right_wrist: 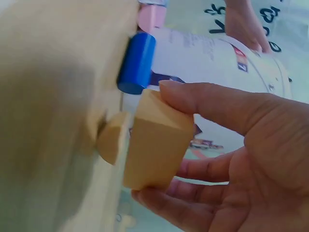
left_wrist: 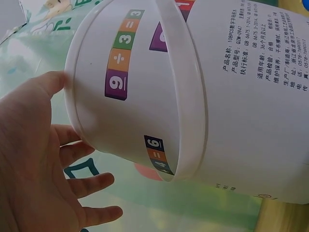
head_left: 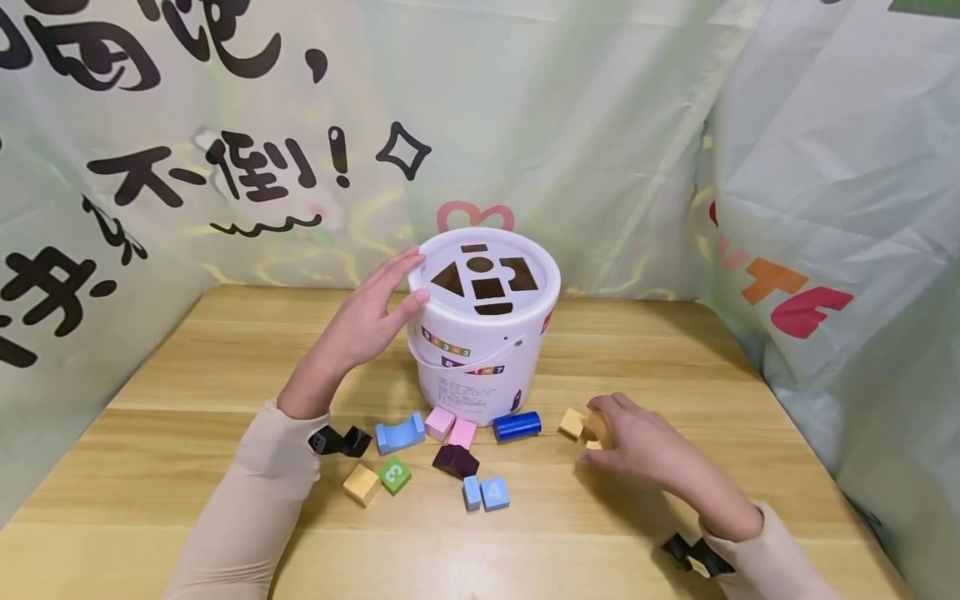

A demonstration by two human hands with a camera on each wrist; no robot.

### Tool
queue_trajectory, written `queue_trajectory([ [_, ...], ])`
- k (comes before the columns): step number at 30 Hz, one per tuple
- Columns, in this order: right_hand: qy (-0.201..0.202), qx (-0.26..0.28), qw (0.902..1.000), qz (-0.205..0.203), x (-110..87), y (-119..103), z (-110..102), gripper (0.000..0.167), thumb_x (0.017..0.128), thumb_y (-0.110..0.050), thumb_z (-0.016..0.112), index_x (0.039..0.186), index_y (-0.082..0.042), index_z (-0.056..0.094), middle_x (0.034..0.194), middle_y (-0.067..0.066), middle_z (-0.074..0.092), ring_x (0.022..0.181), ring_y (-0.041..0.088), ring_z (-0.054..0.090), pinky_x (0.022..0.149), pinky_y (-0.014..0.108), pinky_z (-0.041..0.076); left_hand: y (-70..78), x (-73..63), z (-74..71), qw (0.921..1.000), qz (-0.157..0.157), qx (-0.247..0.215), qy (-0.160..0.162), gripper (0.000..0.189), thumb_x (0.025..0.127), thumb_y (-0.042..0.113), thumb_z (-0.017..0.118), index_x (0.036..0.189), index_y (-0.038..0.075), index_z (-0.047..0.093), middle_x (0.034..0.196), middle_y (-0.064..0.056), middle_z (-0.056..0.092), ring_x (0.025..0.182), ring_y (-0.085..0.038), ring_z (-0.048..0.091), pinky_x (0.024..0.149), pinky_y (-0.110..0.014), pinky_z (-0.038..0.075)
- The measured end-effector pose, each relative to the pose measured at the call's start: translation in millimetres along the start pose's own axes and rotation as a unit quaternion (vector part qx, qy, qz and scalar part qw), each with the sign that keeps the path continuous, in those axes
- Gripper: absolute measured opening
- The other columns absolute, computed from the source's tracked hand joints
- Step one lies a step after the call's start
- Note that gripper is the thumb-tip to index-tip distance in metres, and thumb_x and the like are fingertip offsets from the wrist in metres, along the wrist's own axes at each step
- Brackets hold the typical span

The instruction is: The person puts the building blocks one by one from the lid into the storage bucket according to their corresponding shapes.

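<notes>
A white bucket point(head_left: 480, 367) stands upright, its lid point(head_left: 543, 267) cut with several shaped holes. My left hand point(head_left: 367, 321) rests against the left side of its rim, with the fingers extended; in the left wrist view this hand point(left_wrist: 38, 159) touches the rim beside the white handle point(left_wrist: 186, 96). Right of the bucket, my right hand point(head_left: 645, 442) pinches a yellow block point(right_wrist: 157, 142) between thumb and fingers, low over the table. Close by, partly hidden behind it in the right wrist view, is another yellow block point(right_wrist: 112, 137) with a rounded side.
In front of the bucket lie a blue cylinder point(head_left: 517, 426), a light blue arch block point(head_left: 401, 433), pink blocks point(head_left: 462, 433), a dark purple block point(head_left: 455, 461), a green block point(head_left: 395, 476), a yellow block point(head_left: 362, 484) and a light blue block point(head_left: 495, 493). Printed cloth point(head_left: 600, 125) hangs behind.
</notes>
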State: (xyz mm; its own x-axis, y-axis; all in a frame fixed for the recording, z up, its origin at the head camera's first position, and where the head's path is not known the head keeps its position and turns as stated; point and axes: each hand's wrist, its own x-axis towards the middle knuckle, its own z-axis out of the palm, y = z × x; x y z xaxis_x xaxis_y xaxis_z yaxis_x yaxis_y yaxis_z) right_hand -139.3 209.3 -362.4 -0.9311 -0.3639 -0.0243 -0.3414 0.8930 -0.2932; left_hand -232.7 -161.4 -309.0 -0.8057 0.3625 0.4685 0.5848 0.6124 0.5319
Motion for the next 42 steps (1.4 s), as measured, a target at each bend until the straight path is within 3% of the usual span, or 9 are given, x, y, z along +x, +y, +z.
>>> queue_trajectory([
  [6, 0.042, -0.002, 0.9985, -0.036, 4.8, 5.5, -19.8, 0.066, 0.082, -0.041, 0.078, 0.129, 0.0, 0.058, 0.118, 0.016, 0.061, 0.096, 0.032, 0.063, 0.08, 0.051, 0.052, 0.6, 3.3, 0.0, 1.0, -0.005, -0.004, -0.003, 0.061, 0.1, 0.051, 0.045, 0.151, 0.019, 0.038, 0.159, 0.003, 0.026, 0.145, -0.024, 0.025, 0.109, -0.063, 0.026],
  [11, 0.045, 0.017, 0.9976, -0.051, 13.8, 11.1, -33.9, 0.069, 0.086, -0.052, 0.07, 0.134, -0.003, 0.057, 0.124, 0.015, 0.06, 0.099, 0.027, 0.062, 0.082, 0.048, 0.052, -0.6, 2.8, -1.5, 0.9999, -0.011, -0.009, -0.005, 0.06, 0.1, 0.05, 0.046, 0.151, 0.02, 0.038, 0.159, 0.0, 0.027, 0.145, -0.024, 0.025, 0.11, -0.062, 0.025],
  [17, 0.058, 0.057, 0.994, -0.072, 22.9, 15.0, -54.4, 0.066, 0.088, -0.045, 0.072, 0.136, -0.003, 0.056, 0.128, 0.014, 0.058, 0.105, 0.029, 0.061, 0.086, 0.049, 0.051, -2.4, 3.7, -1.2, 0.9997, -0.01, -0.022, -0.009, 0.059, 0.101, 0.048, 0.047, 0.151, 0.019, 0.038, 0.16, -0.001, 0.026, 0.145, -0.024, 0.024, 0.11, -0.061, 0.025],
  [23, 0.106, 0.057, 0.9863, -0.113, 29.8, 8.9, -82.6, 0.063, 0.087, -0.039, 0.074, 0.136, -0.004, 0.057, 0.128, 0.013, 0.058, 0.106, 0.029, 0.06, 0.085, 0.05, 0.051, -2.8, 3.8, -0.6, 0.9994, -0.01, -0.03, -0.011, 0.059, 0.101, 0.047, 0.048, 0.15, 0.017, 0.039, 0.16, 0.0, 0.026, 0.145, -0.024, 0.024, 0.112, -0.059, 0.024],
  [32, 0.177, 0.065, 0.9677, -0.167, 49.8, -17.7, -133.1, 0.06, 0.085, -0.028, 0.078, 0.138, -0.01, 0.057, 0.126, 0.005, 0.058, 0.106, 0.022, 0.056, 0.085, 0.044, 0.048, -1.8, 3.4, -2.3, 0.9994, -0.016, -0.029, -0.009, 0.059, 0.1, 0.048, 0.048, 0.151, 0.018, 0.038, 0.16, -0.001, 0.026, 0.145, -0.024, 0.023, 0.111, -0.061, 0.024],
  [36, 0.171, 0.064, 0.9626, -0.2, 64.4, -29.8, -148.4, 0.061, 0.085, -0.027, 0.078, 0.139, -0.011, 0.055, 0.131, 0.005, 0.056, 0.11, 0.023, 0.054, 0.088, 0.045, 0.045, -1.2, 3.0, -2.8, 0.9994, -0.015, -0.03, -0.01, 0.059, 0.101, 0.047, 0.048, 0.151, 0.018, 0.038, 0.16, 0.001, 0.025, 0.145, -0.024, 0.023, 0.111, -0.061, 0.023],
  [42, 0.103, 0.069, 0.9722, -0.199, 90.8, -40.2, -157.3, 0.065, 0.086, -0.035, 0.076, 0.143, -0.015, 0.052, 0.139, 0.003, 0.05, 0.117, 0.021, 0.051, 0.099, 0.047, 0.041, 0.0, 1.7, -3.2, 0.9995, -0.016, -0.022, -0.016, 0.061, 0.101, 0.049, 0.047, 0.152, 0.018, 0.036, 0.16, 0.003, 0.023, 0.146, -0.026, 0.022, 0.111, -0.062, 0.022],
])
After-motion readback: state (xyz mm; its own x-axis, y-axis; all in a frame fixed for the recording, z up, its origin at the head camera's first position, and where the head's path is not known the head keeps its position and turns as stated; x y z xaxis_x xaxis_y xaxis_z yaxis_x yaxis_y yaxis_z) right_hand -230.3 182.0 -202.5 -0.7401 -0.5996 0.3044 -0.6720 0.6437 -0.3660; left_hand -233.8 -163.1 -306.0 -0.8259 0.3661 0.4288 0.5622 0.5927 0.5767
